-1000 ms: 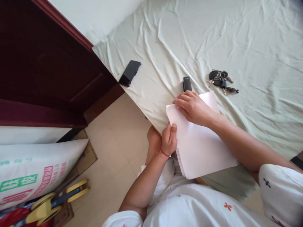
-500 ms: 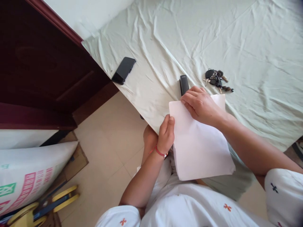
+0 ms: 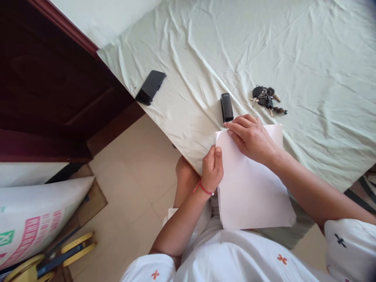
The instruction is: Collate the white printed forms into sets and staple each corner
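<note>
A stack of white paper sheets (image 3: 252, 192) hangs over the table's front edge and my lap. My left hand (image 3: 213, 168) grips its left edge near the upper corner, thumb on top. Across the upper edge lies my right hand (image 3: 251, 137), closed over the sheets with its fingers bent together; the thumb side is partly hidden. Its fingertips reach the near end of a black stapler (image 3: 226, 107), which lies on the cloth just beyond the paper. Whether they touch the stapler I cannot tell.
A wrinkled pale green cloth covers the table (image 3: 188, 78). A bunch of keys (image 3: 267, 100) lies right of the stapler, and a black phone (image 3: 150, 87) near the left edge. On the floor side stand a printed white sack (image 3: 44, 211) and a yellow-and-blue object (image 3: 67, 254).
Both hands and the paper have shifted slightly down and to the right. The right hand has come away from the stapler's body, so more of the stapler shows.
</note>
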Available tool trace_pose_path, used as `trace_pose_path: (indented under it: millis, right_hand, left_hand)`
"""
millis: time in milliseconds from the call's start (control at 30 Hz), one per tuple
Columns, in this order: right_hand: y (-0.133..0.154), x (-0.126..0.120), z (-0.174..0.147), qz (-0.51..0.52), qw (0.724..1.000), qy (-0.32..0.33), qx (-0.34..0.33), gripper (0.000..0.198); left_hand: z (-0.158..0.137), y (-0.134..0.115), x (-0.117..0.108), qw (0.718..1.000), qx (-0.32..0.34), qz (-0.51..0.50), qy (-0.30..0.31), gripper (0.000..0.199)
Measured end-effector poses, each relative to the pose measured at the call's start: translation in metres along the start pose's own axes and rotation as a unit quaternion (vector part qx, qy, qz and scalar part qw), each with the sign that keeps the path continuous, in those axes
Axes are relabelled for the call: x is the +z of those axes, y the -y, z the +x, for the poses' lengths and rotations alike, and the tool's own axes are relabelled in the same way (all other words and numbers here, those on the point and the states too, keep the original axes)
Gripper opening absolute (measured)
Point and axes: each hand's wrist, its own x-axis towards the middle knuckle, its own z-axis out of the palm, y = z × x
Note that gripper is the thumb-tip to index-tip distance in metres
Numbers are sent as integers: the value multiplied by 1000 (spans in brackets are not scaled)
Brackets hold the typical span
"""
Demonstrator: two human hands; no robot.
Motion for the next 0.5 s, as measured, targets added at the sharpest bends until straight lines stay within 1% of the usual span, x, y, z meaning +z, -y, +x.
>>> trace_pose_path:
  millis: [100,200,333,500]
  right_hand:
    - [3,0,2,17,1000,-17,-20,38]
    - [7,3,1,17,999,2,-45,37]
    - [10,11,-2,15,999,-7,-31,36]
    - [9,9,0,22,1000,10,-20,35]
  left_hand:
    - [-2,1,1,1000,-2,-11,-1,45]
    - [-3,3,2,1000,-5,-14,-14,45]
    - [-4,6,2,999,4,-2,-32,44]
    - [-6,9,1,1000,21,-5,-15,41]
